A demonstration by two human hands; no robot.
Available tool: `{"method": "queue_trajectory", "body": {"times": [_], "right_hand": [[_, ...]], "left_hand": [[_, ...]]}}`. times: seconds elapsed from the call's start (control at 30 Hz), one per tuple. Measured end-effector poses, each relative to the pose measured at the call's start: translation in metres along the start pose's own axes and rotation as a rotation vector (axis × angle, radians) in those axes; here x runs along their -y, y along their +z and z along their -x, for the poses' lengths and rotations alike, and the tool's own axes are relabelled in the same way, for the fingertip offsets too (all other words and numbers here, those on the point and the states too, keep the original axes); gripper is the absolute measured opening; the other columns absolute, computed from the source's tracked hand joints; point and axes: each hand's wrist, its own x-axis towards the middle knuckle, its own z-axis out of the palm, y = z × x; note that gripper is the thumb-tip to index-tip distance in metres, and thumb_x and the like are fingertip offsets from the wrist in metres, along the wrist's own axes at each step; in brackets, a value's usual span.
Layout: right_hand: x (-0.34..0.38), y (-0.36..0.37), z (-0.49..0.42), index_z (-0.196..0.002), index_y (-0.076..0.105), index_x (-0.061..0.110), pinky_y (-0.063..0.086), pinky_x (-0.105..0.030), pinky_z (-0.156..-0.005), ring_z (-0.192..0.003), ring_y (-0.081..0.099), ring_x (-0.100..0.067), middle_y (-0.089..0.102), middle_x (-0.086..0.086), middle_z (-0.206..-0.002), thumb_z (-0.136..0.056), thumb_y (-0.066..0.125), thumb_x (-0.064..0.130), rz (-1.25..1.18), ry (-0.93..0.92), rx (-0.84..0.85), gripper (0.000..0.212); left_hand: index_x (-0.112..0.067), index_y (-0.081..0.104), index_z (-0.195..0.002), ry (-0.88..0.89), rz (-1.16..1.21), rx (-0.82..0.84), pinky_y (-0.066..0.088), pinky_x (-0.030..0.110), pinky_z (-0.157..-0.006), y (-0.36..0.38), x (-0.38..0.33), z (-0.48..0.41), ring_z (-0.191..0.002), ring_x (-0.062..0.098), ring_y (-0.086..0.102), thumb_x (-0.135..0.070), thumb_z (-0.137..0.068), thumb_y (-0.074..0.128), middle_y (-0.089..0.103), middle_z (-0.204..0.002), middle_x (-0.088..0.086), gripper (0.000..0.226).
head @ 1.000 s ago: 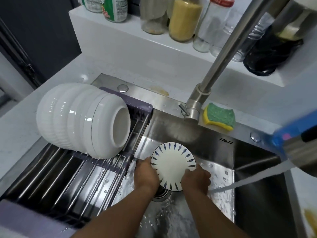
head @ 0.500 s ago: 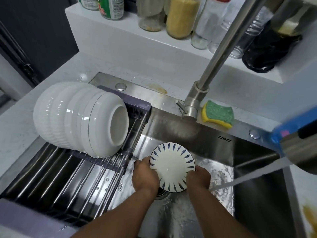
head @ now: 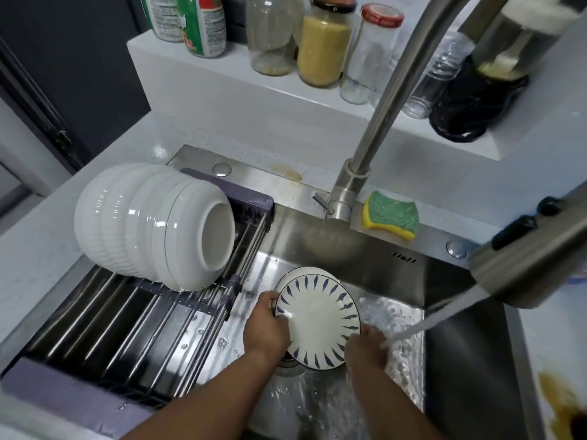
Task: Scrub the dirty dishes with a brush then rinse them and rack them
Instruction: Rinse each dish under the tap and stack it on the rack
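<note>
A small white plate with blue leaf marks (head: 317,315) is held tilted over the sink drain. My left hand (head: 265,328) grips its left rim, thumb on the face. My right hand (head: 365,346) holds its lower right rim, and the water stream (head: 428,322) from the pulled-out spray head (head: 533,249) lands on that hand. Several white bowls (head: 152,223) lie nested on their sides on the roll-up drying rack (head: 127,328) over the sink's left half. No brush is in view.
The steel faucet (head: 359,173) rises behind the sink (head: 460,360). A green and yellow sponge (head: 392,215) lies on the sink ledge. Jars and bottles (head: 324,42) stand on the white shelf, beside a black bag (head: 473,103). A brown stain (head: 562,404) marks the right counter.
The plate has tipped and turned a little between my hands, and my right hand has slid down into the water stream. My view has shifted slightly upward.
</note>
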Motion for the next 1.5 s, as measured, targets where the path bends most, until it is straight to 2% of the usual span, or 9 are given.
{"method": "queue_trajectory", "body": {"times": [0.2, 0.33, 0.53, 0.77, 0.9, 1.07, 1.17, 1.27, 1.5], "right_hand": [[-0.007, -0.020, 0.007, -0.117, 0.061, 0.000, 0.051, -0.040, -0.091, -0.103, 0.063, -0.036, 0.067, -0.016, -0.112, -0.098, 0.050, -0.001, -0.013, -0.023, -0.068, 0.021], [-0.001, -0.049, 0.012, -0.100, 0.058, 0.009, 0.042, -0.034, -0.075, -0.087, 0.058, -0.032, 0.060, -0.014, -0.093, -0.094, 0.050, -0.007, -0.067, -0.095, -0.065, 0.019], [-0.001, -0.073, -0.014, -0.098, 0.059, 0.018, 0.054, -0.052, -0.085, -0.087, 0.065, -0.038, 0.070, -0.007, -0.091, -0.092, 0.057, 0.003, -0.082, -0.267, -0.102, 0.016], [0.035, -0.119, 0.034, -0.108, 0.064, 0.010, 0.042, -0.030, -0.080, -0.094, 0.062, -0.030, 0.066, -0.007, -0.097, -0.102, 0.054, 0.012, -0.077, -0.399, 0.063, 0.012], [0.039, -0.115, 0.040, -0.115, 0.065, 0.010, 0.043, -0.031, -0.079, -0.096, 0.063, -0.031, 0.067, -0.005, -0.098, -0.103, 0.051, 0.015, 0.018, -0.454, 0.100, 0.019], [0.046, -0.107, 0.053, -0.153, 0.040, 0.008, 0.032, -0.044, -0.120, -0.142, 0.041, -0.034, 0.046, -0.014, -0.154, -0.099, 0.053, 0.013, 0.615, -0.880, -0.063, 0.056], [0.052, -0.109, 0.079, -0.162, 0.011, 0.016, -0.006, -0.045, -0.126, -0.157, 0.003, -0.030, 0.000, -0.008, -0.170, -0.099, 0.009, 0.047, 0.865, -1.023, 0.070, 0.071], [0.047, -0.104, 0.098, -0.162, -0.002, 0.027, -0.006, -0.048, -0.126, -0.153, -0.022, -0.015, -0.023, 0.004, -0.167, -0.103, 0.006, 0.054, 0.903, -1.110, 0.302, 0.065], [0.009, -0.152, 0.100, -0.162, 0.015, 0.032, -0.008, -0.038, -0.126, -0.155, -0.004, -0.003, 0.003, 0.013, -0.169, -0.106, 0.013, 0.058, 1.052, -1.364, 0.604, 0.061]], "left_hand": [[-0.026, 0.060, -0.113, 0.043, 0.219, 0.091, 0.055, 0.041, -0.069, 0.001, -0.004, 0.018, -0.080, 0.024, 0.066, 0.010, -0.088, 0.042, 0.071, -0.100, 0.008, 0.048], [-0.027, 0.065, -0.120, 0.021, 0.297, 0.181, 0.059, 0.035, -0.074, 0.006, -0.016, 0.034, -0.082, 0.019, 0.068, 0.015, -0.086, 0.047, 0.072, -0.100, 0.000, 0.057], [-0.031, 0.069, -0.122, -0.149, 0.436, 0.213, 0.061, 0.058, -0.084, 0.026, -0.022, 0.056, -0.098, 0.036, 0.073, 0.012, -0.081, 0.054, 0.078, -0.104, 0.007, 0.062], [-0.030, 0.059, -0.128, -0.170, 0.525, 0.261, 0.059, 0.058, -0.088, 0.021, -0.037, 0.096, -0.106, 0.038, 0.069, 0.008, -0.078, 0.059, 0.073, -0.116, 0.009, 0.063], [-0.020, 0.056, -0.135, -0.193, 0.675, 0.336, 0.056, 0.062, -0.092, 0.015, -0.041, 0.102, -0.107, 0.038, 0.071, -0.012, -0.103, 0.059, 0.074, -0.119, 0.012, 0.033], [-0.023, 0.052, -0.141, -0.182, 0.762, 0.356, 0.057, 0.060, -0.092, 0.004, -0.046, 0.101, -0.111, 0.035, 0.071, -0.040, -0.107, 0.045, 0.072, -0.126, 0.011, 0.039], [-0.021, 0.051, -0.143, -0.185, 0.800, 0.450, 0.056, 0.052, -0.097, 0.003, -0.052, 0.110, -0.116, 0.034, 0.069, -0.049, -0.107, 0.037, 0.070, -0.129, 0.013, 0.048], [-0.020, 0.053, -0.144, -0.167, 0.764, 0.537, 0.049, 0.052, -0.108, 0.007, -0.054, 0.117, -0.121, 0.030, 0.066, -0.061, -0.101, 0.035, 0.069, -0.131, 0.013, 0.062], [-0.014, 0.052, -0.143, -0.257, 0.761, 0.477, 0.061, 0.051, -0.089, 0.004, -0.053, 0.106, -0.112, 0.038, 0.070, -0.062, -0.102, 0.036, 0.070, -0.125, 0.020, 0.065]]}}
